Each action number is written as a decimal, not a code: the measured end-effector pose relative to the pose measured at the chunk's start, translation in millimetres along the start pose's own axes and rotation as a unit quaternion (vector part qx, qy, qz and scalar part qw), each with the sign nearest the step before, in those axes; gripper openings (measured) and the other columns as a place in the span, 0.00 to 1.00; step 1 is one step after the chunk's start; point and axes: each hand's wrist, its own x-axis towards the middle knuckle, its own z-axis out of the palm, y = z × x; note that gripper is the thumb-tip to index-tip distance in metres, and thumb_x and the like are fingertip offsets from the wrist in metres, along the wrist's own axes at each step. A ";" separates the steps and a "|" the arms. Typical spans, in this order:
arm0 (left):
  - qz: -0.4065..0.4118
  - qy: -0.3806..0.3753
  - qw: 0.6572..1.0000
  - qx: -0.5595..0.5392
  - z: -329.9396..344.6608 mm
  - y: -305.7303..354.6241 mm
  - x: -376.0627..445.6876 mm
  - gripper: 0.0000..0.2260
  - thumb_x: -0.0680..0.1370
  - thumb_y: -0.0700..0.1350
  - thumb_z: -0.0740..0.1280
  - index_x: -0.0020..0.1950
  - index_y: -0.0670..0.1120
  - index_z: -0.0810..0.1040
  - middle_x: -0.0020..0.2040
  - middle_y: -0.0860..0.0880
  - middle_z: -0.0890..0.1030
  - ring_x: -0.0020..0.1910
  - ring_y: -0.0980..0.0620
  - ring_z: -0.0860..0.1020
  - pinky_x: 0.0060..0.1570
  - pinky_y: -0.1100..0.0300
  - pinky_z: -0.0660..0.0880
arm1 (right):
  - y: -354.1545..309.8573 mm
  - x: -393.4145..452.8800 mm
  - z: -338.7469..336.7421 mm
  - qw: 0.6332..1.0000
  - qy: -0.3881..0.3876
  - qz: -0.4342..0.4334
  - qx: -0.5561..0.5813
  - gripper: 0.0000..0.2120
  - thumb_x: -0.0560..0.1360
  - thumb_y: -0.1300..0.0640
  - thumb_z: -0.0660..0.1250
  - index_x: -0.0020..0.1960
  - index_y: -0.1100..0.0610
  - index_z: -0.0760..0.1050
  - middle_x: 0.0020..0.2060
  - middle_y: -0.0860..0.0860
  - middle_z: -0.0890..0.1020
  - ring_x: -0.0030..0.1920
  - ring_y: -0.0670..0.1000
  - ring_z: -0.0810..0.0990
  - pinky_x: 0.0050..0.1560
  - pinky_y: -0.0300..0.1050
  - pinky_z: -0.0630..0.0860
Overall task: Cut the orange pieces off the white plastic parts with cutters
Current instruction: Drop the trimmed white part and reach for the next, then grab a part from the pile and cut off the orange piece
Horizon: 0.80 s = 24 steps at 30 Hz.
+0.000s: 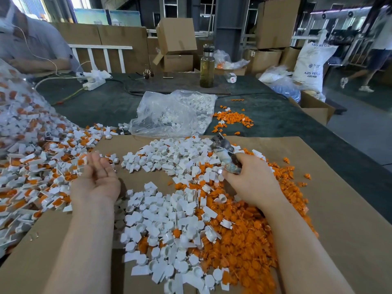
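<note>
My right hand (252, 181) grips the worn cutters (226, 154), whose jaws point up and away over the pile. My left hand (96, 177) hovers palm up with relaxed fingers and holds nothing, close to the uncut white-and-orange parts (40, 177) heaped on the left. Cut white parts (167, 225) cover the middle of the brown cardboard sheet (339, 219). Loose orange pieces (250, 247) lie heaped under and beside my right forearm.
A clear plastic bag (169, 113) with white parts lies behind the cardboard, a small heap of orange pieces (231, 119) to its right. A bottle (206, 66), a power strip (93, 83) and boxes stand farther back. Another person sits at the far left.
</note>
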 end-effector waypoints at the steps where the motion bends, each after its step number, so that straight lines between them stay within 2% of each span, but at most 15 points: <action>1: 0.007 0.000 1.000 -0.012 -0.3 0.8 -0.1 0.09 0.82 0.36 0.59 0.55 0.40 0.78 0.48 0.46 0.86 0.41 0.54 0.85 0.37 0.61 0.80 | 1.7 0.7 -0.2 1.000 -0.001 0.009 -0.011 0.12 0.75 0.49 0.67 0.36 0.47 0.67 0.32 0.44 0.74 0.33 0.45 0.73 0.29 0.42 0.65; 4: 0.015 -0.005 1.000 -0.026 -1.6 1.5 -1.9 0.08 0.82 0.36 0.60 0.54 0.39 0.79 0.46 0.44 0.86 0.42 0.52 0.86 0.39 0.60 0.81 | 6.0 2.1 -1.4 0.999 -0.018 0.031 -0.038 0.10 0.74 0.50 0.66 0.36 0.49 0.70 0.32 0.46 0.75 0.33 0.45 0.74 0.28 0.40 0.65; 6: 0.006 -0.012 1.000 0.011 -0.7 0.7 -2.8 0.06 0.81 0.38 0.62 0.55 0.41 0.78 0.47 0.45 0.87 0.41 0.54 0.86 0.39 0.61 0.80 | 7.7 2.3 -1.7 0.997 -0.039 0.039 -0.058 0.10 0.73 0.50 0.66 0.36 0.50 0.69 0.32 0.46 0.75 0.33 0.46 0.74 0.28 0.41 0.65; 8: -0.005 -0.020 0.988 0.151 3.4 -3.0 -3.8 0.05 0.81 0.40 0.65 0.55 0.43 0.79 0.43 0.50 0.87 0.39 0.59 0.84 0.37 0.65 0.79 | 7.7 2.6 -1.1 0.994 -0.067 0.048 -0.071 0.10 0.74 0.47 0.66 0.37 0.49 0.70 0.34 0.47 0.75 0.34 0.47 0.75 0.30 0.42 0.67; 9: -0.003 -0.028 0.968 0.249 5.4 -6.3 -5.3 0.05 0.81 0.42 0.66 0.54 0.44 0.80 0.41 0.52 0.86 0.37 0.61 0.84 0.36 0.66 0.78 | 6.9 2.6 -0.2 0.993 -0.079 0.050 -0.079 0.10 0.74 0.46 0.66 0.38 0.49 0.70 0.34 0.47 0.76 0.35 0.48 0.75 0.30 0.42 0.68; 10: 0.007 -0.040 0.936 0.349 7.6 -10.6 -8.0 0.05 0.80 0.43 0.67 0.54 0.46 0.80 0.40 0.54 0.86 0.37 0.62 0.83 0.35 0.67 0.78 | 5.7 2.4 1.3 0.991 -0.086 0.050 -0.088 0.10 0.74 0.45 0.66 0.38 0.49 0.70 0.35 0.46 0.76 0.36 0.47 0.75 0.31 0.42 0.69; 12: 0.050 -0.079 0.851 0.516 8.0 -20.3 -15.6 0.05 0.79 0.45 0.69 0.54 0.49 0.81 0.43 0.55 0.86 0.42 0.60 0.83 0.39 0.63 0.78 | 3.4 1.7 4.7 0.990 -0.091 0.048 -0.099 0.09 0.74 0.45 0.65 0.41 0.49 0.72 0.36 0.46 0.76 0.37 0.48 0.76 0.32 0.43 0.72; 13: 0.082 -0.105 0.801 0.584 6.4 -26.0 -20.6 0.05 0.77 0.45 0.70 0.53 0.52 0.82 0.44 0.56 0.86 0.45 0.58 0.83 0.42 0.60 0.77 | 2.1 1.2 6.4 0.989 -0.091 0.048 -0.103 0.08 0.74 0.45 0.65 0.43 0.49 0.73 0.37 0.46 0.77 0.38 0.49 0.77 0.34 0.44 0.74; 15: 0.150 -0.179 0.679 0.696 1.6 -39.2 -33.2 0.06 0.77 0.47 0.71 0.51 0.57 0.82 0.46 0.59 0.84 0.48 0.59 0.81 0.46 0.60 0.76 | -0.1 0.7 9.7 0.988 -0.096 0.046 -0.116 0.07 0.73 0.46 0.65 0.46 0.49 0.74 0.38 0.46 0.77 0.39 0.49 0.78 0.39 0.47 0.79; 18: 0.181 -0.294 0.505 0.791 -5.7 -59.7 -42.7 0.08 0.80 0.46 0.68 0.53 0.60 0.79 0.50 0.63 0.80 0.49 0.65 0.77 0.47 0.66 0.72 | -1.9 1.2 14.1 0.985 -0.101 0.048 -0.129 0.08 0.73 0.46 0.66 0.50 0.48 0.74 0.39 0.45 0.77 0.41 0.49 0.78 0.41 0.48 0.80; 21: 0.196 -0.359 0.346 0.844 -13.3 -74.5 -42.1 0.14 0.81 0.45 0.65 0.64 0.58 0.77 0.60 0.59 0.75 0.58 0.59 0.74 0.58 0.61 0.70 | -2.7 2.0 16.8 0.987 -0.100 0.055 -0.116 0.11 0.73 0.44 0.68 0.51 0.47 0.73 0.38 0.44 0.75 0.41 0.49 0.77 0.38 0.45 0.77; 22: 0.206 -0.370 0.308 0.852 -15.4 -77.4 -41.9 0.16 0.81 0.44 0.64 0.67 0.58 0.75 0.63 0.55 0.73 0.62 0.55 0.72 0.62 0.58 0.69 | -2.9 2.3 17.6 0.987 -0.103 0.055 -0.111 0.11 0.73 0.44 0.68 0.51 0.47 0.72 0.39 0.44 0.75 0.41 0.49 0.77 0.37 0.45 0.77; 24: 0.216 -0.383 0.277 0.854 -17.8 -80.4 -41.7 0.19 0.81 0.43 0.65 0.71 0.58 0.73 0.64 0.50 0.72 0.65 0.50 0.70 0.64 0.56 0.66 | -2.6 3.1 19.1 0.987 -0.108 0.052 -0.109 0.10 0.73 0.44 0.68 0.48 0.46 0.70 0.38 0.44 0.74 0.41 0.49 0.77 0.36 0.44 0.75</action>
